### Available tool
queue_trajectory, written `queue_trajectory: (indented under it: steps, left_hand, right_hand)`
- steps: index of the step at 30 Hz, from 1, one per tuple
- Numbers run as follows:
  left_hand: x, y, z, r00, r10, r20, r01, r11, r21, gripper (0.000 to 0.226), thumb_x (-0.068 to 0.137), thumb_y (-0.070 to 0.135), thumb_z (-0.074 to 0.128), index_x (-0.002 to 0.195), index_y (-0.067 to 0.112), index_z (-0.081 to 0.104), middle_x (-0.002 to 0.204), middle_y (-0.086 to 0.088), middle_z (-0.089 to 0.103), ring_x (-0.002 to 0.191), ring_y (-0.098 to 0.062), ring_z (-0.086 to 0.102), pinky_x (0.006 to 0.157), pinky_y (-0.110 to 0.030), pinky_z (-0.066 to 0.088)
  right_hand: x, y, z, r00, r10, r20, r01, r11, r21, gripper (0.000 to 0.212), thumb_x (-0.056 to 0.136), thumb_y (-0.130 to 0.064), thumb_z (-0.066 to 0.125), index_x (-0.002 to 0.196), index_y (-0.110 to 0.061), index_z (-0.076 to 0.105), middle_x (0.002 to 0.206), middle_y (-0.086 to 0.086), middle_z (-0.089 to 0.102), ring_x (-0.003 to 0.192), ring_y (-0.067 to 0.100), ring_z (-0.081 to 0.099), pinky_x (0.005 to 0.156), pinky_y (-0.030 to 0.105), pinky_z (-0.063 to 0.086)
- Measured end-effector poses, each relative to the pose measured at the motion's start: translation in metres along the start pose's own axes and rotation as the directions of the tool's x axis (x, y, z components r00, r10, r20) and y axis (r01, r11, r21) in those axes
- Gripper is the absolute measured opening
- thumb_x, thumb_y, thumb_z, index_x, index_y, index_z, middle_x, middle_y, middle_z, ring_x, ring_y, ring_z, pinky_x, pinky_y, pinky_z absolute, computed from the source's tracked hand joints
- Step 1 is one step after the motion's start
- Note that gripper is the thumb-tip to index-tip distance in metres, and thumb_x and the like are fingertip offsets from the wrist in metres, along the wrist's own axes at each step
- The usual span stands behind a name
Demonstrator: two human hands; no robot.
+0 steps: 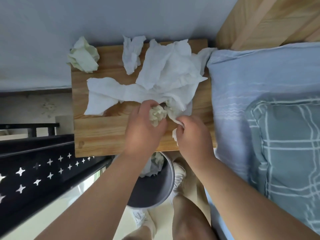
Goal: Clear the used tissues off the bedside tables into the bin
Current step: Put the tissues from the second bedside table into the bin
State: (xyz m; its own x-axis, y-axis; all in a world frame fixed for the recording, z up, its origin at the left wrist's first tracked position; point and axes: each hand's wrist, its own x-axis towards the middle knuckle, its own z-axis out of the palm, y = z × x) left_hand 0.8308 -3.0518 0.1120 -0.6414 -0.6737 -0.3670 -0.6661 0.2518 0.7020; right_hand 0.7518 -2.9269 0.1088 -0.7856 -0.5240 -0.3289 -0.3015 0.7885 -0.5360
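Left hand point(144, 126) clutches a wad point(156, 115), right hand point(194, 134) pinches a tissue point(173, 117) (both just beyond the bin point(155, 193)); dragged sheets could fall beside it.

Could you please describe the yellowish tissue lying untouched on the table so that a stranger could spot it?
Start at the wooden table beside the bed. At its far left corner, overhanging the edge, sits a crumpled tissue ball. It is pale yellow-green and compact, while the tissues next to it are white and loosely spread.
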Motion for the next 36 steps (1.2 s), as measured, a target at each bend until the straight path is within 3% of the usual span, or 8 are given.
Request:
queue_trajectory:
  steps: [4,10,16,23,29,32,34,36]
  left_hand:
    - [-0.018,-0.005,-0.019,0.995,-0.098,0.034,0.103,0.974,-0.201,0.043,0.093,0.034,0.074,0.130,0.046,0.056,0.129,0.016,0.063,0.114,-0.005,0.065,0.088,-0.022,0.052]
    - [-0.056,-0.017,-0.052,0.988,-0.153,-0.010,0.139,0.920,-0.367,0.039,0.093,0.033,0.077,0.113,0.060,0.057,0.111,0.032,0.069,0.099,0.010,0.069,0.073,-0.003,0.050]
    - [-0.100,-0.052,-0.075,0.967,-0.246,-0.069,0.193,0.880,-0.433,0.033,0.088,0.042,0.075,0.119,0.049,0.063,0.112,0.030,0.070,0.102,0.007,0.068,0.077,-0.003,0.049]
    - [-0.145,-0.109,-0.076,0.916,-0.401,-0.028,0.338,0.805,-0.487,0.037,0.081,0.044,0.074,0.115,0.055,0.064,0.106,0.034,0.070,0.092,0.006,0.070,0.077,-0.024,0.053]
    - [-0.169,-0.172,-0.046,0.907,-0.415,0.068,0.411,0.841,-0.353,0.040,0.085,0.045,0.077,0.119,0.058,0.061,0.115,0.024,0.069,0.104,-0.005,0.070,0.090,-0.042,0.063]
    - [-0.168,-0.200,-0.027,0.896,-0.427,0.122,0.444,0.847,-0.294,0.048,0.080,0.053,0.075,0.125,0.056,0.060,0.116,0.025,0.066,0.104,-0.009,0.071,0.091,-0.048,0.064]
    - [-0.166,-0.215,-0.016,0.881,-0.451,0.143,0.473,0.837,-0.274,0.056,0.074,0.058,0.074,0.127,0.053,0.059,0.111,0.025,0.067,0.100,-0.011,0.072,0.088,-0.049,0.065]
    - [-0.164,-0.228,-0.005,0.856,-0.486,0.177,0.517,0.815,-0.261,0.062,0.072,0.059,0.075,0.131,0.051,0.058,0.110,0.022,0.068,0.096,-0.012,0.073,0.085,-0.050,0.066]
  right_hand:
    - [-0.008,-0.006,-0.011,0.990,0.087,-0.112,-0.074,0.990,0.117,0.021,0.093,-0.001,0.056,0.079,-0.014,0.067,0.074,-0.002,0.053,0.073,0.024,0.054,0.057,0.022,0.026]
    - [-0.034,-0.016,-0.025,0.984,0.106,-0.143,-0.069,0.968,0.243,0.025,0.097,-0.016,0.059,0.076,-0.003,0.062,0.062,0.014,0.060,0.064,0.036,0.057,0.059,0.044,0.045]
    - [-0.077,-0.031,-0.025,0.983,0.111,-0.144,-0.058,0.941,0.332,0.025,0.097,-0.021,0.062,0.075,-0.010,0.061,0.060,0.005,0.053,0.059,0.022,0.047,0.057,0.036,0.040]
    - [-0.129,-0.016,0.019,0.985,0.162,-0.055,-0.132,0.925,0.356,0.020,0.099,-0.024,0.060,0.080,-0.021,0.066,0.071,-0.006,0.063,0.062,0.010,0.053,0.051,0.015,0.038]
    - [-0.152,0.016,0.082,0.982,0.186,0.042,-0.190,0.931,0.312,0.016,0.100,-0.029,0.058,0.090,-0.025,0.070,0.073,-0.006,0.067,0.071,0.011,0.060,0.057,0.026,0.043]
    - [-0.146,0.037,0.117,0.966,0.203,0.157,-0.235,0.946,0.223,0.017,0.099,-0.034,0.058,0.086,-0.027,0.065,0.073,-0.009,0.063,0.074,0.011,0.060,0.057,0.020,0.037]
    - [-0.141,0.050,0.138,0.930,0.243,0.276,-0.300,0.936,0.187,0.007,0.098,-0.041,0.061,0.099,-0.037,0.067,0.087,-0.020,0.066,0.084,0.008,0.060,0.062,0.011,0.035]
    - [-0.140,0.062,0.154,0.889,0.268,0.371,-0.353,0.918,0.182,0.034,0.097,-0.044,0.065,0.130,-0.034,0.066,0.113,-0.016,0.068,0.098,0.007,0.058,0.071,0.014,0.039]
